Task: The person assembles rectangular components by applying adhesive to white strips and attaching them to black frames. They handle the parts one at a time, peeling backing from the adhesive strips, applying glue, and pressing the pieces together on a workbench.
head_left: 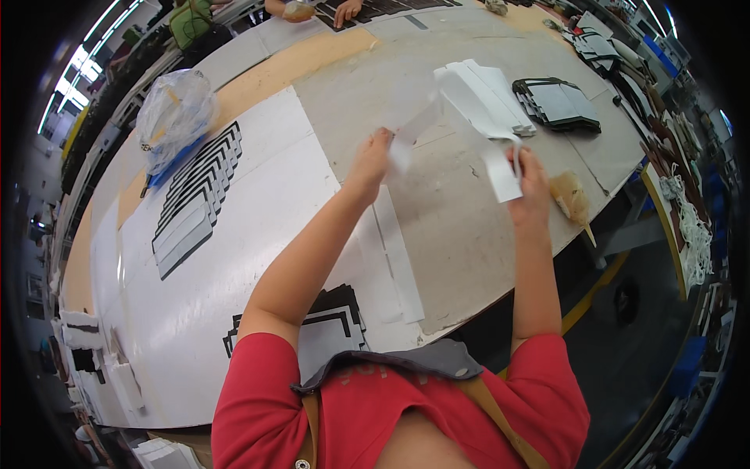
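My left hand (373, 160) is raised over the table with its fingers closed at a thin white strip (422, 125), blurred by motion. My right hand (530, 187) grips a folded white sheet piece (502, 176) between thumb and fingers. Just beyond it lies a stack of white sheets (480, 94), which the pieces partly overlap. Whether the left strip and the right piece are joined, I cannot tell. Right of that stack sits a pile of black-edged grey panels (558, 104). A brush in a tan lump (570, 197) lies beside my right wrist.
A row of overlapping black-edged panels (199, 195) lies at left, near a clear plastic bag (176, 117). More black-edged panels (332, 328) rest near my body. Another person's hands (348, 12) work at the far edge. The table's right edge (539, 262) curves close to my right forearm.
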A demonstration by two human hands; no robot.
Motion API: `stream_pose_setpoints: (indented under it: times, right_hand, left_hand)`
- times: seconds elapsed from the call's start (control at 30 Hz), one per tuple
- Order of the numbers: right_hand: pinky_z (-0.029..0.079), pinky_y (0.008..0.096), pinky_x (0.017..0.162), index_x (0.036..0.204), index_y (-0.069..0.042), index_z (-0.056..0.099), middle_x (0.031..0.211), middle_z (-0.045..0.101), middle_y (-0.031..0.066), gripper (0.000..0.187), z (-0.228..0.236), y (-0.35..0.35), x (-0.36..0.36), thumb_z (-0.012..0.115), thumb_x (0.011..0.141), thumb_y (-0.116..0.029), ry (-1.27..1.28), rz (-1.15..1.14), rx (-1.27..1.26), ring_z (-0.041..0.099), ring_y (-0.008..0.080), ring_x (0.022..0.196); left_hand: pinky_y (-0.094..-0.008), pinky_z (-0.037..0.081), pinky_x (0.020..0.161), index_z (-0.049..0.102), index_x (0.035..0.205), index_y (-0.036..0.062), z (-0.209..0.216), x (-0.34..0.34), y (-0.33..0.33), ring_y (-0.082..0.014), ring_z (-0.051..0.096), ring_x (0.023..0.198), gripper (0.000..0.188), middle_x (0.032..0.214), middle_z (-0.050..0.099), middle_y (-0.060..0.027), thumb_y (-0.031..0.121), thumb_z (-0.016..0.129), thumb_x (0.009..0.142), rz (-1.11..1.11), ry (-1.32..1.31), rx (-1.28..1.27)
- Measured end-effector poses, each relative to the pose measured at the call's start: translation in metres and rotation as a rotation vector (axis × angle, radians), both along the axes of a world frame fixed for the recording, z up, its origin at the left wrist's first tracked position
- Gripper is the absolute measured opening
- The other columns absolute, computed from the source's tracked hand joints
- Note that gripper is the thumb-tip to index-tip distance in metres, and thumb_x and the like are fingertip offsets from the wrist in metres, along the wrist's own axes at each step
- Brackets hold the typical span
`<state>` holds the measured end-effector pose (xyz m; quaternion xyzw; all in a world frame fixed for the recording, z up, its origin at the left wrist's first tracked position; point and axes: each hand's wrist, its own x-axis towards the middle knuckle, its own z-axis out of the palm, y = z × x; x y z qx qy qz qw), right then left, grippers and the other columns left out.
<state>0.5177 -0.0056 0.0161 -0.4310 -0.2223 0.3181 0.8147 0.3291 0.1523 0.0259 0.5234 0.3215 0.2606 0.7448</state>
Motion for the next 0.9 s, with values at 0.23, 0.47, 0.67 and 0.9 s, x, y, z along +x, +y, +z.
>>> stream_pose_setpoints:
  times: [0.23, 0.47, 0.67, 0.9]
  right_hand:
    - [0.041, 0.0206, 0.061, 0.089, 0.0, 0.054, 0.076, 0.053, 0.0012, 0.015, 0.019, -0.082, 0.026, 0.046, 0.091, -0.013, -0.145, -0.425, 0.013, 0.049, 0.0063, 0.069]
    - [0.045, 0.0224, 0.066, 0.091, 0.002, 0.056, 0.081, 0.057, 0.0031, 0.012, 0.003, -0.058, -0.007, 0.053, 0.088, -0.009, -0.698, -0.645, -0.325, 0.053, 0.0091, 0.07]
    - [0.045, 0.0231, 0.058, 0.09, 0.001, 0.057, 0.079, 0.057, 0.003, 0.008, 0.003, -0.024, -0.091, 0.055, 0.086, -0.006, -0.75, -0.401, -0.289, 0.054, 0.0076, 0.07]
    - [0.044, 0.0204, 0.063, 0.09, 0.001, 0.059, 0.08, 0.058, 0.0012, 0.009, 0.003, -0.033, -0.144, 0.055, 0.087, -0.006, -0.283, 0.118, -0.187, 0.053, 0.0057, 0.071]
  left_hand:
    - [-0.0331, 0.042, 0.076, 0.05, 0.114, -0.0022, -0.009, 0.037, 0.075, -0.0199, 0.052, 0.082, 0.044, 0.095, 0.057, -0.0111, 0.033, 0.037, 0.092, 0.067, 0.063, 0.137]
    - [-0.0333, 0.042, 0.077, 0.051, 0.11, -0.0034, -0.05, 0.044, 0.118, -0.0201, 0.054, 0.082, 0.037, 0.097, 0.056, -0.0122, 0.026, 0.055, 0.087, 0.714, 0.421, 0.986]
    - [-0.0243, 0.046, 0.066, 0.047, 0.094, 0.0035, 0.021, -0.013, -0.07, -0.0092, 0.052, 0.073, 0.02, 0.079, 0.052, -0.0009, 0.021, 0.057, 0.089, -0.372, -0.011, 0.406]
    - [-0.0265, 0.049, 0.072, 0.041, 0.088, 0.0052, 0.005, -0.067, -0.088, -0.0113, 0.057, 0.075, 0.025, 0.079, 0.051, -0.0029, 0.025, 0.056, 0.089, -0.384, 0.017, 0.289]
